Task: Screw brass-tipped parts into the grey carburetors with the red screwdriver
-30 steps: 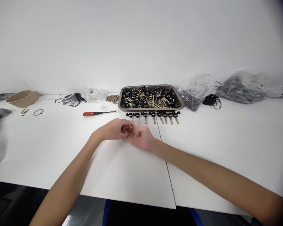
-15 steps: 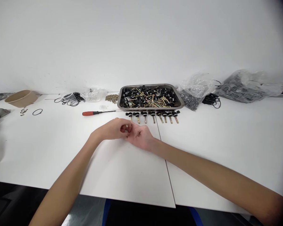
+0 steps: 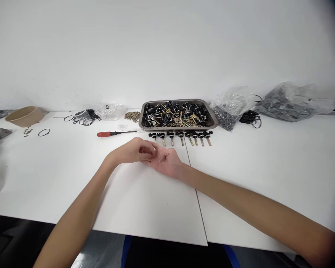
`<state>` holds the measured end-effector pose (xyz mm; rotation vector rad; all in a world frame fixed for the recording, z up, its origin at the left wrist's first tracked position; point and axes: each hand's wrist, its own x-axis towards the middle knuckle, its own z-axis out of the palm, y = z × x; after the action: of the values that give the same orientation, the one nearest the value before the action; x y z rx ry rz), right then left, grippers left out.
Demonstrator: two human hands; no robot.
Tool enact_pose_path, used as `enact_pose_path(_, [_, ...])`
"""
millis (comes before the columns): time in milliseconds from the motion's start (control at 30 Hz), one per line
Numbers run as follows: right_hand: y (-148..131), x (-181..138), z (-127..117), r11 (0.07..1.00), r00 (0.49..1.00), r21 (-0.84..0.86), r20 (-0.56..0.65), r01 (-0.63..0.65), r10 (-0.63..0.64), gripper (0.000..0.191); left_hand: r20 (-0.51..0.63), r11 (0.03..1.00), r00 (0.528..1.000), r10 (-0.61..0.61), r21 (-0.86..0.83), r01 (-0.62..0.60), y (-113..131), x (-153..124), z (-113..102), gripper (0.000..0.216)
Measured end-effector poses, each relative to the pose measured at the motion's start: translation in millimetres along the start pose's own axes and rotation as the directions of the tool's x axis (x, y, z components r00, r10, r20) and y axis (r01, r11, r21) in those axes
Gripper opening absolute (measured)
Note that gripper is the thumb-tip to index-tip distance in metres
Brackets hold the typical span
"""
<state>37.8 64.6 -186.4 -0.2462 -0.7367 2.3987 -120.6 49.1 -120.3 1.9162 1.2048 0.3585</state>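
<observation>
Now, left hand [image 3: 132, 152]: I see it knuckles-up, fingers curled, the tips drawn together over the other palm. I cannot tell whether they pinch anything.
Right hand [image 3: 169, 164]: its back rests on the white tabletop [image 3: 58, 167], palm up, fingers loosely curled and not closed. A small dark speck [image 3: 163, 158] lies in the palm, too small for me to identify.
Handling: I'd judge it best to hold that palm level and cupped and to work with the fingertips alone, so nothing small rolls off.
Brown paper bowl [image 3: 24, 116]: far left; I can't see its contents.
Small clear plastic bag [image 3: 113, 111]: just beside loose black rubber rings [image 3: 85, 117].
Shallow steel tray [image 3: 141, 121]: heaped with black-and-brass parts [image 3: 175, 114]; a row of the same parts [image 3: 181, 137] lies just in front of it, near the hands.
Crinkled clear bag [image 3: 234, 102]: dark granular pieces inside.
Larger clear bag [image 3: 293, 100]: far right, packed with dark pieces.
</observation>
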Motion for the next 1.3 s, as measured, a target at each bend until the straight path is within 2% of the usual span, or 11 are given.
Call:
enact_pose_path(200, [-2, 1, -2, 0.987, 0.993, 0.157, -0.106, -0.027, 0.044, 0.071, -0.032, 0.997, 0.999, 0.025, 0.077, -0.022, 2, -1, 2, 0.016])
enact_pose_path(367, [-5, 2, -4, 0.970, 0.992, 0.239, -0.106, -0.037, 0.064, 0.073, -0.083, 0.971, 0.996, 0.037, 0.238, -0.016, 4, -1, 6, 0.020])
enact_pose_path(533, [-7, 1, -4, 0.967, 0.983, 0.251, -0.164, -0.036, 0.079, 0.077, -0.090, 0.885, 0.994, 0.054, 0.465, -0.006, 10, 0, 10, 0.023])
enact_pose_path(733, [-6, 2, -5, 0.967, 0.971, 0.251, -0.222, -0.035, 0.093, 0.072, -0.097, 0.793, 0.992, 0.087, 0.610, -0.010, 14, -1, 17, 0.025])
enact_pose_path(1067, [-7, 4, -7, 0.977, 0.967, 0.211, -0.235, -0.044, 0.094, 0.074, -0.079, 0.686, 0.994, 0.075, 0.728, 0.007, 14, 1, 24, 0.023])
enact_pose_path(1300, [-7, 4, -6, 0.980, 0.964, 0.194, -0.248, -0.046, 0.095, 0.067, -0.105, 0.747, 0.993, 0.058, 0.664, 0.027, 12, 1, 24, 0.019])
